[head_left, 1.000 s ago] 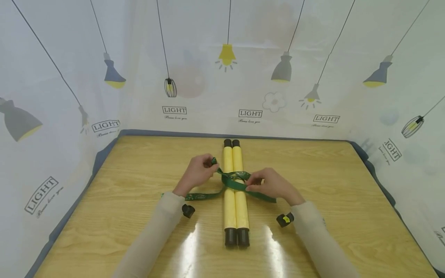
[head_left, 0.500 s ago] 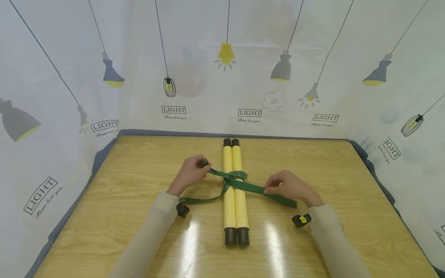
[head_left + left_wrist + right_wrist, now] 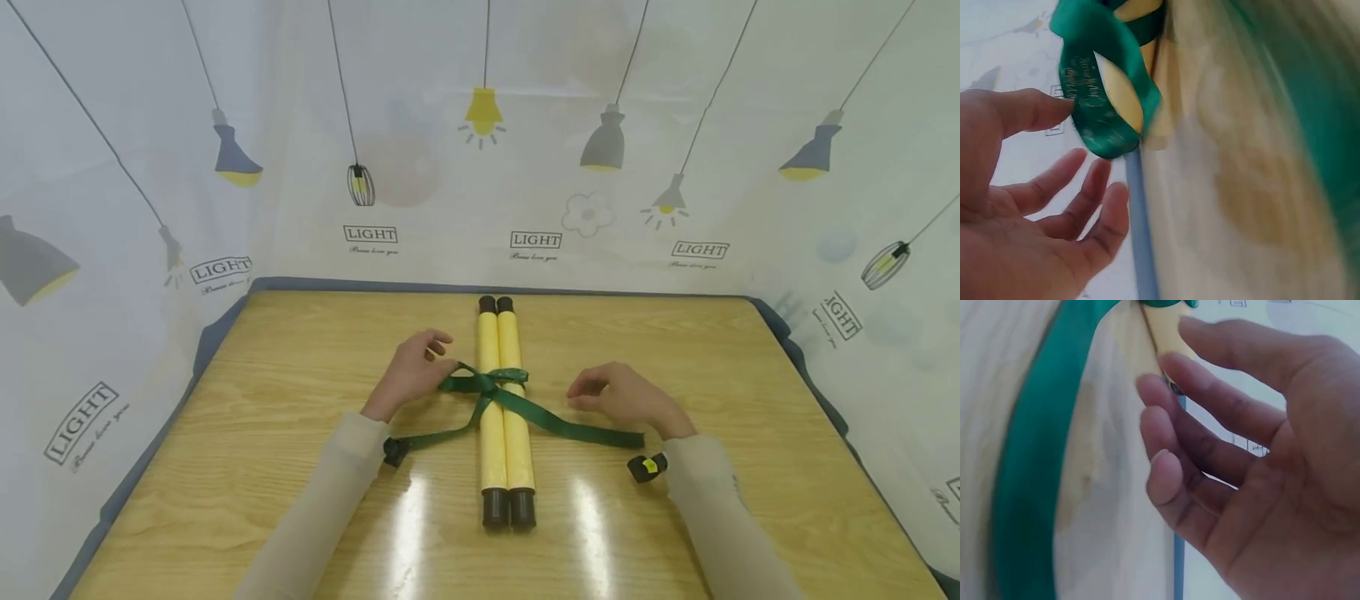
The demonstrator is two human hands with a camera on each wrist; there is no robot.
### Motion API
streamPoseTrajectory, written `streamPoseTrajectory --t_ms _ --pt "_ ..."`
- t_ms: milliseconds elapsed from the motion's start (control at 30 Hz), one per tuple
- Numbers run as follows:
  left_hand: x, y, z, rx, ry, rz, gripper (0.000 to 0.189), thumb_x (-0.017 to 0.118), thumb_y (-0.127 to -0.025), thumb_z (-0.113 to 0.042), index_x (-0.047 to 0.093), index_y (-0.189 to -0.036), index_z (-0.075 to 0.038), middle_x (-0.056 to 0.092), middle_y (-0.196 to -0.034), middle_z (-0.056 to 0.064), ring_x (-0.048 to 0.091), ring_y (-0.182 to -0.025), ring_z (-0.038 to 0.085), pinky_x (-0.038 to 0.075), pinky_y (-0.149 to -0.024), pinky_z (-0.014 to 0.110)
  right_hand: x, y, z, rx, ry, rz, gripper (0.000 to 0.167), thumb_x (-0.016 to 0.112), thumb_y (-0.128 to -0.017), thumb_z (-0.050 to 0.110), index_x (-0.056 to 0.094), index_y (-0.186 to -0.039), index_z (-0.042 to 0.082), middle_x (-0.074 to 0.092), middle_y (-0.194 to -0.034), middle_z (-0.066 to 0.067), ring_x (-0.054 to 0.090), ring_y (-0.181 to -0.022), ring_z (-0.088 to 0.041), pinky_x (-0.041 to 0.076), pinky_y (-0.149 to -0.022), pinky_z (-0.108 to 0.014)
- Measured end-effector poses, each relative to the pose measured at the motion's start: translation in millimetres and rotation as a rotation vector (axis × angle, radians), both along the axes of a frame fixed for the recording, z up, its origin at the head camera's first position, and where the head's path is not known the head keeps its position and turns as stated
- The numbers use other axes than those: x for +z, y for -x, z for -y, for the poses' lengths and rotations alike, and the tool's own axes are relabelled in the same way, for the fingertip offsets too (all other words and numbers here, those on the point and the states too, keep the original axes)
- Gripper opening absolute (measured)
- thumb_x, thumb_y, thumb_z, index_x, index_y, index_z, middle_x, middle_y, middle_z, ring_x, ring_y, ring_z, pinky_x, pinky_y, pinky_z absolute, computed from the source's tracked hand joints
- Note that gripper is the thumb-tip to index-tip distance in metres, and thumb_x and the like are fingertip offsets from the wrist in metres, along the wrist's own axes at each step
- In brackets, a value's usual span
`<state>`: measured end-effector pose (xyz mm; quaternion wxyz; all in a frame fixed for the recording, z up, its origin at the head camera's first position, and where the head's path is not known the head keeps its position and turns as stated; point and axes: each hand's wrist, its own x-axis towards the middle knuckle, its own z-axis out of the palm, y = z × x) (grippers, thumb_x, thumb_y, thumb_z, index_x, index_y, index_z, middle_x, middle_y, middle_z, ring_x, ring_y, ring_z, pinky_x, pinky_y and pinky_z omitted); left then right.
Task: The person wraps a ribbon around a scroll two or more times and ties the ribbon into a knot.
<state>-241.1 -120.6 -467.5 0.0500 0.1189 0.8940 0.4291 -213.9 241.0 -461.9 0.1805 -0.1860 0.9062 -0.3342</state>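
Two yellow tubes [image 3: 491, 442] with black end caps lie side by side on the wooden table. A green ribbon [image 3: 558, 423] is wound round their middle, with a knot on top, a small loop to the left and tails on both sides. Beside that loop [image 3: 1094, 106], my left hand [image 3: 411, 371] has parted, relaxed fingers; its thumb is at the loop's edge, and whether they touch I cannot tell. My right hand [image 3: 626, 396] hovers above the right tail, loosely bent fingers [image 3: 1163, 472] holding nothing.
The table [image 3: 315, 350] has a blue-grey border along its far and side edges. White sheets [image 3: 450, 200] printed with lamps stand behind it and at both sides. Black wrist devices [image 3: 647, 467] hang under both sleeves.
Both hands pulled the ribbon outward, tightening the knot. Now the right hand has released its tail, which drops to the right, and the left fingers have opened away from the loop.
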Motion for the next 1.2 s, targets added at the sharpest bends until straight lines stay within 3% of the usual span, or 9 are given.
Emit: streamPoseTrajectory --t_ms 133,267,433,567,700,933,1067,1200 --pt "9.7 -3.6 -7.3 -0.028 0.029 -0.167 0.035 0.068 -0.095 -0.018 0.065 -0.128 -0.007 0.062 -0.123 0.018 0.056 -0.115 0.039 0.049 -0.092 0.047 7.3 5.4 12.6 -0.004 0.032 -0.095 0.020 0.071 -0.098 0.027 0.074 -0.113 0.014 0.071 -0.102 0.002 0.062 -0.094 -0.017 0.051 -0.083 -0.035" --pt "19.8 -11.7 -20.8 -0.149 0.035 -0.281 0.022 0.072 -0.095 -0.013 0.071 -0.115 -0.005 0.064 -0.112 0.016 0.057 -0.101 0.036 0.049 -0.076 0.036 12.2 11.2 26.2 0.011 0.065 -0.194 0.024 0.071 -0.098 0.024 0.073 -0.117 0.009 0.071 -0.100 -0.001 0.063 -0.093 -0.016 0.051 -0.078 -0.032" --pt "23.2 -20.5 -40.4 -0.342 0.084 -0.259 0.017 0.076 -0.094 -0.014 0.076 -0.108 -0.005 0.064 -0.100 0.009 0.057 -0.084 0.025 0.046 -0.067 0.025 14.5 18.7 45.1 0.021 0.100 -0.252 0.026 0.071 -0.098 0.021 0.072 -0.118 0.005 0.073 -0.100 -0.005 0.065 -0.090 -0.018 0.051 -0.074 -0.031" --pt "23.0 -23.8 -53.4 -0.427 0.214 -0.216 0.022 0.077 -0.093 -0.016 0.077 -0.113 -0.006 0.063 -0.100 0.002 0.056 -0.083 0.014 0.049 -0.071 0.024 14.7 23.6 59.6 0.047 0.089 -0.260 0.026 0.071 -0.098 0.017 0.072 -0.119 0.002 0.073 -0.101 -0.007 0.065 -0.088 -0.018 0.052 -0.075 -0.031" --pt "22.7 -26.3 -60.7 -0.448 0.324 -0.194 0.028 0.079 -0.092 -0.015 0.076 -0.118 -0.007 0.062 -0.103 0.001 0.056 -0.088 0.011 0.051 -0.077 0.026 13.5 28.0 72.3 0.076 0.056 -0.268 0.027 0.073 -0.096 0.016 0.072 -0.118 0.002 0.073 -0.099 -0.007 0.065 -0.085 -0.016 0.052 -0.074 -0.031" --pt "17.9 -26.3 -65.0 -0.449 0.364 -0.239 0.017 0.076 -0.094 -0.016 0.079 -0.110 -0.010 0.061 -0.102 0.000 0.055 -0.086 0.010 0.050 -0.076 0.024 9.6 32.4 83.4 0.096 0.008 -0.292 0.017 0.074 -0.095 0.018 0.076 -0.108 0.007 0.072 -0.091 -0.003 0.062 -0.076 -0.011 0.052 -0.068 -0.028" --pt "15.8 -25.0 -63.8 -0.440 0.332 -0.242 0.010 0.073 -0.097 -0.014 0.080 -0.103 -0.011 0.062 -0.101 0.000 0.057 -0.085 0.010 0.051 -0.075 0.024 7.3 32.8 84.0 0.095 0.020 -0.328 0.006 0.074 -0.096 0.017 0.078 -0.098 0.013 0.071 -0.086 0.000 0.059 -0.073 -0.010 0.050 -0.066 -0.028" --pt "13.4 -23.0 -62.7 -0.417 0.250 -0.228 0.007 0.069 -0.099 -0.012 0.076 -0.100 -0.010 0.068 -0.099 0.000 0.060 -0.083 0.009 0.052 -0.073 0.024 4.7 31.6 83.0 0.077 0.064 -0.328 0.006 0.073 -0.097 0.017 0.078 -0.096 0.015 0.072 -0.089 0.001 0.061 -0.076 -0.011 0.051 -0.068 -0.029"
